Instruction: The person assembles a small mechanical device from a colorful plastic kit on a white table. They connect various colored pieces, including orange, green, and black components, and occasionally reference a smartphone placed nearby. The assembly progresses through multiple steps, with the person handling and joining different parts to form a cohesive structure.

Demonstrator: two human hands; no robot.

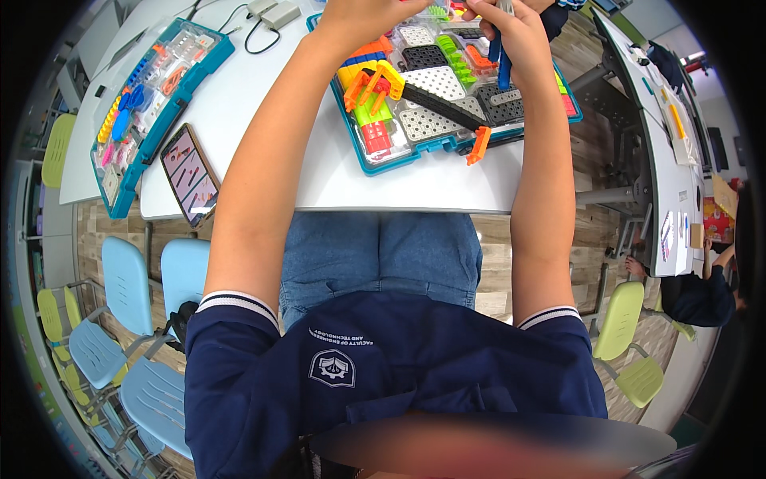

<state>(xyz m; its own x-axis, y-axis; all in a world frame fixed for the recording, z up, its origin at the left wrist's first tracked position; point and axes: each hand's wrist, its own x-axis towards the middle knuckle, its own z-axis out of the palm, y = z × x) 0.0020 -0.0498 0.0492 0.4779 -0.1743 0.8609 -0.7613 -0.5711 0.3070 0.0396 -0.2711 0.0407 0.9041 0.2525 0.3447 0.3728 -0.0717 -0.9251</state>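
At the far edge of the white worktop (pixel 415 180), both hands work above an open teal tray (pixel 375 164) of plastic construction parts. The right hand (pixel 511 32) is closed around a blue piece (pixel 503 60) that hangs down from its fingers over the tray's grey perforated plates (pixel 435 120). The left hand (pixel 359 16) sits at the top rim of the view, fingers curled, but I cannot tell whether it grips anything, since most of it is cut off there. In the tray lie orange brackets (pixel 367 84), green strips (pixel 455 56), a long black beam (pixel 447 108) laid diagonally, and an orange connector (pixel 479 145) poking over the tray's near edge. A second teal tray (pixel 171 108) with blue, orange and pink bits stands well to the left, and a phone (pixel 190 174) lies just beside it near the worktop's edge.

As I judge it, this is an assembly step: the blue piece is held up, apparently being fitted to something between the two hands. The next move seems to call for fine alignment of both hands, steadying one part while the other is pressed or threaded home, and keeping the piece over the tray so nothing drops.
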